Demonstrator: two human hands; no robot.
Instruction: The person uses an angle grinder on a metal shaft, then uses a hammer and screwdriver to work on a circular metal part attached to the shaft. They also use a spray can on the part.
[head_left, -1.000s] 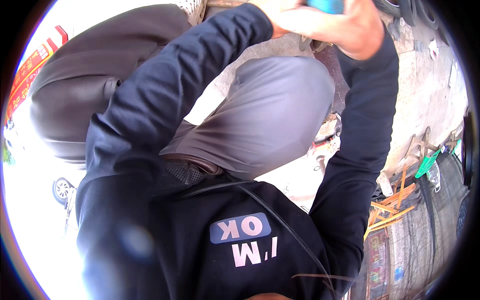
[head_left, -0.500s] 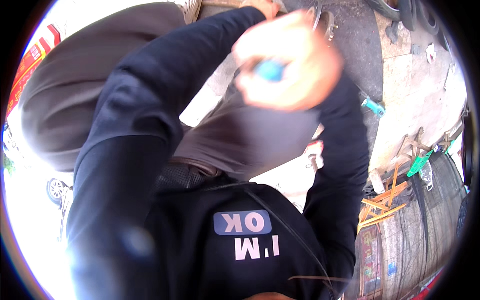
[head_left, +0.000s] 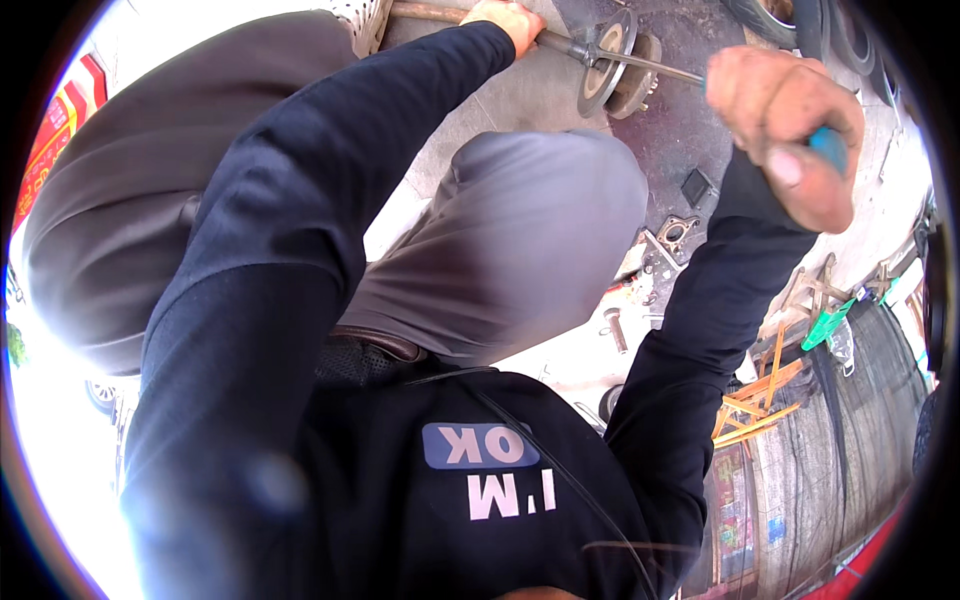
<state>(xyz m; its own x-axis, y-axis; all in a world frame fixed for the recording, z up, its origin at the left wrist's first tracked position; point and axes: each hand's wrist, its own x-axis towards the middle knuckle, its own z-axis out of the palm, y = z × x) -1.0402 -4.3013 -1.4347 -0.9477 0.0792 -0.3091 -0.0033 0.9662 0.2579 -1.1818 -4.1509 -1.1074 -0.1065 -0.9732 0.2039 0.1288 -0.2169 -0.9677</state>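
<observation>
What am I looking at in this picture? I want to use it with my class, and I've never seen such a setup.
There is no machine here, just a person using two bare hands. The picture comes from a wide fisheye camera worn on the head, looking down, so straight edges bend near the rim. You see the person's dark sleeves and bent legs.

The left hand grips a rod. The right hand holds a blue-handled tool, whose thin metal shaft reaches across round metal discs.

On the ground lie a dark square piece and a flat metal part with a round hole. Tyres show at the upper right.
</observation>
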